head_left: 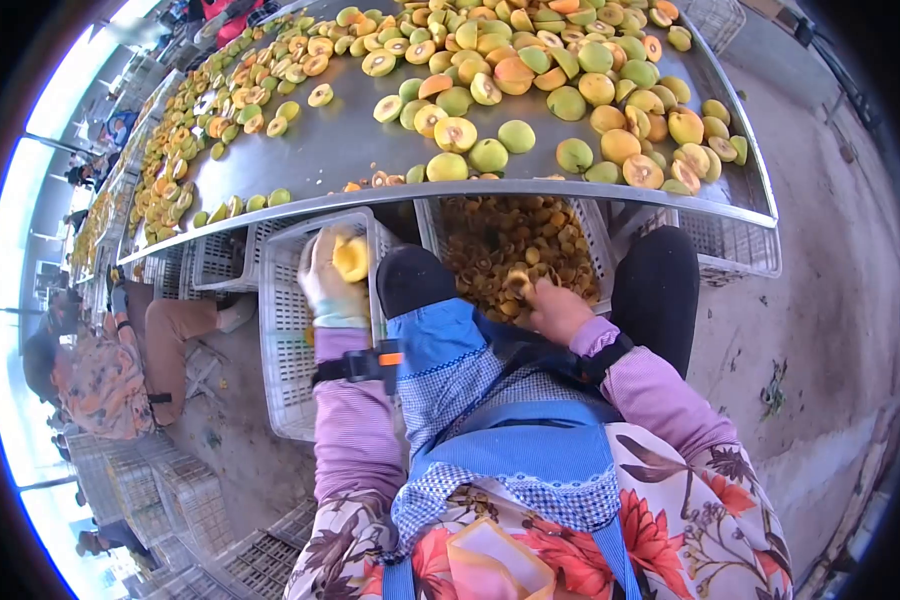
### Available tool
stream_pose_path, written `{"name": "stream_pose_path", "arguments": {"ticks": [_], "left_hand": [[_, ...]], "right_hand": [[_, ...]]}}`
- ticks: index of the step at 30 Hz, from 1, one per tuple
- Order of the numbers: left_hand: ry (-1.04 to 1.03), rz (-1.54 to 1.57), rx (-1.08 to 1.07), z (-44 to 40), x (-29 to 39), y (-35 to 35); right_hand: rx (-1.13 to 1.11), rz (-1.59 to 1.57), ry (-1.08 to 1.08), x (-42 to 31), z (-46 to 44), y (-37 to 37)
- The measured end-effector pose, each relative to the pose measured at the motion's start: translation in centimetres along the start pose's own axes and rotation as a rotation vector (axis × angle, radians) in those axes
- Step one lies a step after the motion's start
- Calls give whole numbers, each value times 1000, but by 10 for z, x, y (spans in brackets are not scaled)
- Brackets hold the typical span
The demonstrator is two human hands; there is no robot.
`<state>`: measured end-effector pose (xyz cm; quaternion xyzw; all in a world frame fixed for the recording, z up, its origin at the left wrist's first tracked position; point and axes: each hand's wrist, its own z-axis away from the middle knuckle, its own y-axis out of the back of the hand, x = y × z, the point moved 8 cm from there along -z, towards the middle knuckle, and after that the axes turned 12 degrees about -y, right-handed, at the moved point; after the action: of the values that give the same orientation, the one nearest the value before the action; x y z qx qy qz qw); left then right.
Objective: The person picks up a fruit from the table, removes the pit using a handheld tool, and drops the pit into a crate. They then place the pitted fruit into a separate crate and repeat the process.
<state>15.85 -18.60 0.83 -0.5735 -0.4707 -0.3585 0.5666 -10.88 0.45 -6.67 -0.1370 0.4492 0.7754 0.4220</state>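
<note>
My left hand (pixel 320 272), in a pale glove, is closed around a smooth yellow peach half (pixel 351 258). It is held over a white perforated crate (pixel 270 350) at my left knee; the crate's contents are mostly hidden. My right hand (pixel 558 312), seemingly bare, is over a second crate (pixel 602 245) between my knees. Its fingers are closed on a hollow, brownish-orange peach scrap (pixel 518 283). Brown and orange peach scraps (pixel 500 230) fill that crate.
A metal table (pixel 355 150) stands before me, heaped with halved and whole green-yellow peaches (pixel 596 88). Its front edge overhangs the crates. Another crate (pixel 735 245) is under the right corner. A seated person (pixel 110 375) is at left, near stacked crates (pixel 170 490).
</note>
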Motion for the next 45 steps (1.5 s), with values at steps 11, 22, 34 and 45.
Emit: {"name": "stream_pose_path", "arguments": {"ticks": [11, 22, 34, 45], "left_hand": [[-254, -1173, -563, -69, -33, -180], [-263, -1056, -529, -75, -67, -228], [145, 179, -569, 108, -58, -169], [539, 490, -243, 117, -111, -138]], "right_hand": [[328, -217, 111, 2, -30, 18], [-23, -1032, 54, -16, -10, 50], [-208, -1381, -12, -32, -1, 40], [348, -381, 254, -44, 15, 28]]}}
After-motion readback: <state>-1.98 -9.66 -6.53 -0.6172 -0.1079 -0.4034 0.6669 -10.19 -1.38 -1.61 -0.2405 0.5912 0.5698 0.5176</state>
